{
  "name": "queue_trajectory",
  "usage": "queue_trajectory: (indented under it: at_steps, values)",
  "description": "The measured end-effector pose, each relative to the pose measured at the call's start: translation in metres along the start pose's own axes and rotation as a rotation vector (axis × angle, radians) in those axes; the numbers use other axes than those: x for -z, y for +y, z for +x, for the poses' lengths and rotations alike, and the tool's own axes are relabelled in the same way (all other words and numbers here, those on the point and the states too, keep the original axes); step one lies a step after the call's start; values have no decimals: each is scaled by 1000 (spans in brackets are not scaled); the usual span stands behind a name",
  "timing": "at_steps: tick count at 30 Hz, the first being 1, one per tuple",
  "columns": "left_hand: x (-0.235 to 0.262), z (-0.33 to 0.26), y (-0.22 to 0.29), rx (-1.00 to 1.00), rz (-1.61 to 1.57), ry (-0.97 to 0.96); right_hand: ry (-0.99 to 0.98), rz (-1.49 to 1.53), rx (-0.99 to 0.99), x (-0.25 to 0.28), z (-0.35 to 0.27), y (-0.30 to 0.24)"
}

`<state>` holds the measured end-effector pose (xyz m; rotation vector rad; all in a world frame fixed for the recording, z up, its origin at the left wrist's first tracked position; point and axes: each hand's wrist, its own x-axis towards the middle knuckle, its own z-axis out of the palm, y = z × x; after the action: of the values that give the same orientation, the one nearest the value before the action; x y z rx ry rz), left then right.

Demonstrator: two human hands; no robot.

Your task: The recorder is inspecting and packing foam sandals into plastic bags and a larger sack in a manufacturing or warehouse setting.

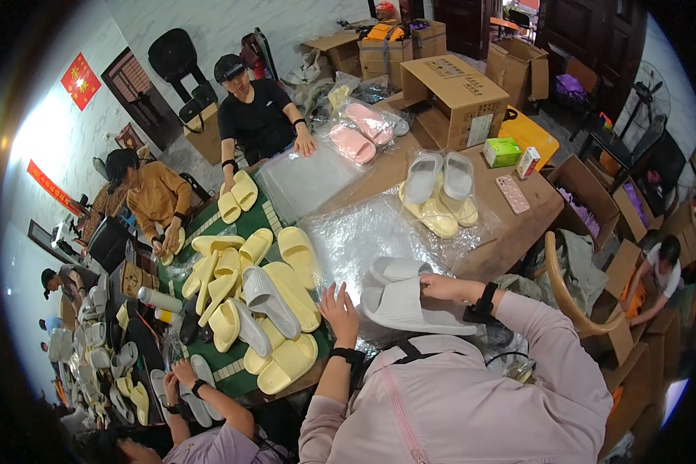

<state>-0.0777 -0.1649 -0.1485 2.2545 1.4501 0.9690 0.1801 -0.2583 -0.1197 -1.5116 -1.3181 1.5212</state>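
Note:
My right hand (439, 288) grips a light grey slide slipper (394, 308) near the edge of its strap. Just beyond it sits another grey slipper (398, 269), partly hidden by the first. Both are over a stack of clear plastic bags (356, 240) in front of me. To the left, my left hand (338, 313) is open and holds nothing, its fingers spread over the near end of the bags. Close by it on the green table mat lies a pile of yellow slippers (290, 294), with a few grey slippers (271, 300) mixed in.
Bagged grey and yellow slippers (438, 193) and bagged pink slippers (361, 131) lie farther off. A cardboard box (452, 100), a green box (502, 151) and a pink phone (512, 194) rest at the right. Co-workers sit around the table; a wooden chair arm (553, 278) curves at my right.

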Motion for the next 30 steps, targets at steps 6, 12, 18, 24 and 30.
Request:
queue_trajectory:
  at_steps: [6, 12, 18, 24, 30]
  values:
    - [2, -2, 18, -124, -38, -99, 125, -111, 115, -10, -2, -23]
    - [12, 3, 35, -194, -118, -178, 75, -344, 256, -15, 16, -10]
    - [19, 8, 42, -210, -20, -169, 96, -274, 253, -16, 18, -12]
    - [13, 11, 40, -196, -198, -268, 26, -8, 90, -8, 16, -13]
    - [14, 10, 54, -154, -15, -258, 233, -108, 162, -18, 24, 7]
